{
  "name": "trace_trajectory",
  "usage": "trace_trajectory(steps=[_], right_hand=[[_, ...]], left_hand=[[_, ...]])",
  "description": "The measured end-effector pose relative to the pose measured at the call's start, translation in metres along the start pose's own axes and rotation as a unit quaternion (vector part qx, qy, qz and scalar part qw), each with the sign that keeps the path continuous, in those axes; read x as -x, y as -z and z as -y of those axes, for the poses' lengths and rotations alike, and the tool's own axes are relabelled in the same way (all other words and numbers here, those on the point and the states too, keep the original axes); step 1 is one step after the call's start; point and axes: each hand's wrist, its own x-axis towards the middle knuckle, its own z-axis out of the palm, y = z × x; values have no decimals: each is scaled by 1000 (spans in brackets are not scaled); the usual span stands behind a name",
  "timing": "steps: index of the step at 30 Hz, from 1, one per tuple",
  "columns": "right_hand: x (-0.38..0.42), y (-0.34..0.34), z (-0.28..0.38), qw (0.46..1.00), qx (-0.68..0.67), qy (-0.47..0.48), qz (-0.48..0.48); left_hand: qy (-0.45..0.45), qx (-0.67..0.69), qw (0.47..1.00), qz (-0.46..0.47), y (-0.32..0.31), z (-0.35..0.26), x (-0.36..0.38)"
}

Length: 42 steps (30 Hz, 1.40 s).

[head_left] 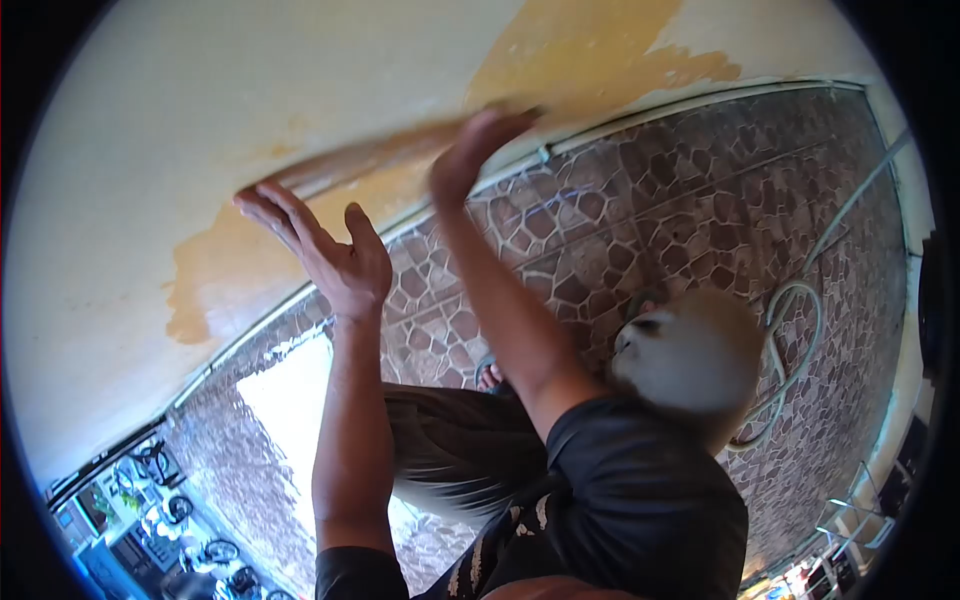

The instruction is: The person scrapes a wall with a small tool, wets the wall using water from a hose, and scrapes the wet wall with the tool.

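My left hand [340,255] is raised to the wall [130,210] with its fingers stretched out and its thumb apart. Its fingertips lie against the left end of a long brown board [370,155], which is smeared by motion and runs along the wall. At the board's right part is my right hand [475,150], also blurred, with its fingers seemingly closed round the board. Wet-looking ochre patches [560,60] spread over the cream wall around the board, with another area below it.
A pale, rounded bucket-like container [690,355] stands by my right arm. Stone-patterned floor [690,190] meets the wall at a narrow pale edge. A hose [820,310] lies coiled at right. Bicycles or motorbikes [220,550] show at lower left, and a metal rack [855,520] at lower right.
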Motion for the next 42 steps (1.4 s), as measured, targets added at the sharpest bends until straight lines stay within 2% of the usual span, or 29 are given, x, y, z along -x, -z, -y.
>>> trace_trajectory(steps=[1, 2, 3, 5, 7, 8, 11, 13, 14, 15, 17, 18, 19, 20, 21, 23, 24, 26, 27, 29, 30, 31, 32, 33, 35, 37, 39, 41, 42], right_hand=[[33, 5, 47, 999, -28, -34, 30], [78, -4, 44, 994, -47, -35, 90], [104, -9, 36, 979, -102, -76, 158], [74, 8, 35, 989, -103, -28, 106], [1, 6, 2, 989, -75, -128, 5], [-42, 24, 23, 973, -109, -199, -40], [-31, 19, 24, 980, -104, -167, -14], [46, 9, 46, 993, -53, -79, 68], [89, 0, 41, 985, -90, -68, 134], [92, 6, 42, 977, -102, -84, 168], [55, 19, 34, 988, -101, -62, 100], [20, 19, 21, 995, -54, -63, 47], [-15, 24, 16, 985, -47, -164, 22], [-48, 26, 9, 969, -104, -223, -38], [-43, 24, 13, 968, -109, -223, -34], [-32, 23, 25, 973, -98, -208, -16], [1, 19, 41, 983, -97, -155, 8], [78, 5, 41, 981, -79, -129, 123], [77, 9, 39, 982, -92, -112, 123], [14, 20, 15, 996, -63, -63, 30], [-30, 28, 7, 990, -59, -128, -11], [-73, 35, 1, 981, -67, -170, -59], [-101, 44, 6, 968, -135, -190, -94], [-90, 39, 2, 969, -137, -187, -92], [-52, 25, -7, 997, -42, -66, -23], [28, 19, 45, 994, -48, -71, 74], [62, 22, 55, 983, -104, -50, 142], [15, 22, 35, 995, -75, -39, 52], [-22, 20, 16, 992, -67, -111, 9]], left_hand=[[1, -10, 1000, -24, -9, -2, -1], [10, -18, 999, -43, -16, -8, -2], [8, -15, 999, -40, -18, -9, -2], [-21, -52, 998, -36, -16, -1, -1], [-24, -54, 998, -10, -3, 2, 2], [-8, -57, 998, 6, 1, 1, 2], [-5, -58, 998, 7, -7, -2, 0], [28, -49, 996, -65, -28, -10, -3], [54, -52, 995, -66, -32, -13, -6], [53, -52, 995, -61, -33, -14, -6], [44, -35, 997, -51, -27, -10, -5], [71, -20, 997, -33, -19, -20, -6], [75, -28, 996, -30, -13, -16, -2], [58, -37, 998, 1, -8, -12, 0], [38, -45, 998, 30, -2, -9, -1], [69, -43, 997, 20, -6, -18, -5], [58, -44, 997, -13, -14, -17, -5], [28, -58, 997, -50, -25, -15, -6], [27, -57, 997, -46, -25, -18, -5], [33, -33, 999, -24, -16, -16, -4], [-1, -45, 999, -2, -12, -7, -1], [0, -51, 999, 2, -6, -7, 0], [32, -42, 998, 20, -3, -11, -1], [63, -28, 997, 33, -3, -16, -3], [71, -19, 997, 18, -12, -23, -7], [67, -37, 996, -43, -28, -21, -8], [41, -51, 997, -36, -29, -14, -7], [34, -42, 999, -9, -21, -8, -3], [67, -28, 997, 14, -13, -17, -5]])
